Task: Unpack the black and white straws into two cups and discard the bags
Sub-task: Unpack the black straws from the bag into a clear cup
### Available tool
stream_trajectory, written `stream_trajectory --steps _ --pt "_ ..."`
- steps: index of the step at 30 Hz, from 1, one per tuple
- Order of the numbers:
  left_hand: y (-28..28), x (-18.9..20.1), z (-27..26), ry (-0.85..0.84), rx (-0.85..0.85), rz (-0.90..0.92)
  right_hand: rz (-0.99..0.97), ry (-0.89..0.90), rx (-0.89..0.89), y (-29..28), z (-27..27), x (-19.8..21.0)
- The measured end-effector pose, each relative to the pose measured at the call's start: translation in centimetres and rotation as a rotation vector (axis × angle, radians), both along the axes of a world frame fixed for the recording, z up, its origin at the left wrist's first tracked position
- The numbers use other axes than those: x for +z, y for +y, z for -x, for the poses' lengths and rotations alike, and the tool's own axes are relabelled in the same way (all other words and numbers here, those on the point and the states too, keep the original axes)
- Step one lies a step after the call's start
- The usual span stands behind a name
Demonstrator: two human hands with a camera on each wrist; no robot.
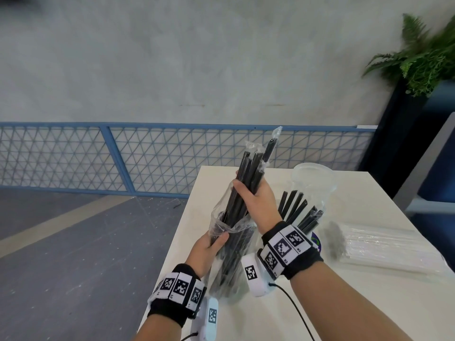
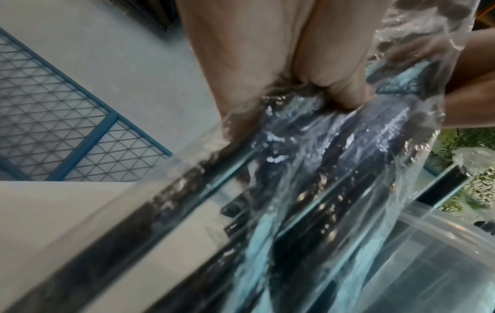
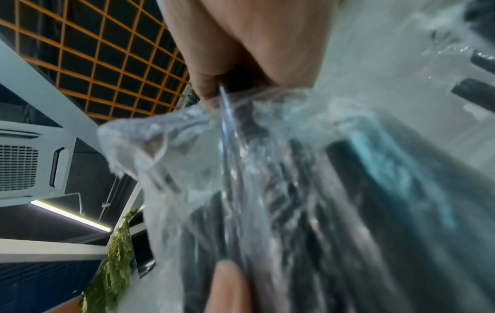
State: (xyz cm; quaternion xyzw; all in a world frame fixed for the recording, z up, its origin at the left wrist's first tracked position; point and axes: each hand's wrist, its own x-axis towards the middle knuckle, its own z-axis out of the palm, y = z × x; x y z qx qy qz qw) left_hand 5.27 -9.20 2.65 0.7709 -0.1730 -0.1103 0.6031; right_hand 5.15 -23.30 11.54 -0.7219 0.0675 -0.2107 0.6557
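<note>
Right hand point(image 1: 256, 195): fingers gripping bundle of long black plastic straws point(image 1: 248, 173), drawing it out
Left hand point(image 1: 209, 247): fingers pinching clear plastic bag point(image 1: 222, 219), anchoring its mouth

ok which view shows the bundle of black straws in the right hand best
The head view: the black straws stand sharp, tips fanned above the right hand gripping them, lower ends in the clear bag. Both wrist views show only blurred dark streaks behind plastic.

table point(image 1: 364, 193): everything's placed off this
bag point(image 1: 222, 232): over its near-left corner, straws point(image 1: 248, 178) poking out the top
cup point(image 1: 314, 179): on it, far side
second pack point(image 1: 384, 247): on it, right edge
plant point(image 1: 423, 57): behind it, far right
</note>
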Motion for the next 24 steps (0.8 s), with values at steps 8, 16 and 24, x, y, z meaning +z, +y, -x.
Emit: stream_trajectory --steps 8,16,24 --pt "-0.3 0.0 -0.1 0.025 -0.022 0.018 0.074 0.025 0.091 -0.6 0.9 -1.5" --pt "-0.3 -0.4 -0.2 0.021 -0.036 -0.003 -0.042 -0.009 -0.033 -0.1 0.5 -1.5" --pt "0.5 -0.8 0.0 0.081 -0.023 -0.061 -0.294 -0.148 -0.116 -1.8 -0.6 1.2"
